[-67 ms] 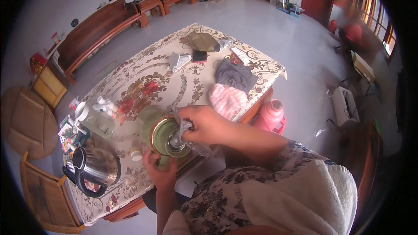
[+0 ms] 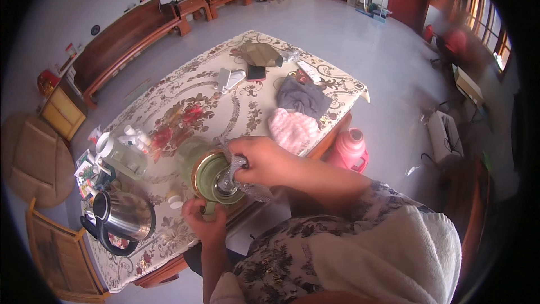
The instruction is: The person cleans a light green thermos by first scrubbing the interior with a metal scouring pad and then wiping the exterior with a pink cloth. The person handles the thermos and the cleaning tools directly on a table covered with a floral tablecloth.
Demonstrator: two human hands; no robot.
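A green glass jug (image 2: 209,175) with a gold rim is tilted over the near edge of the table, its mouth toward me. My left hand (image 2: 207,224) is closed around the jug's handle below the rim. At the mouth, my right hand (image 2: 263,160) grips a silvery grey cloth (image 2: 256,191), part of which reaches inside the jug. Its fingertips are partly hidden by the cloth. Left of the jug a small white lid (image 2: 175,200) lies on the table.
On the flowered tablecloth (image 2: 169,107) stand a steel kettle (image 2: 132,217), a clear jug (image 2: 125,157) and small white bottles (image 2: 136,135). Farther off lie a pink cloth (image 2: 292,129), a grey cloth (image 2: 304,97) and a phone (image 2: 256,73). A pink flask (image 2: 350,149) stands beyond the right edge.
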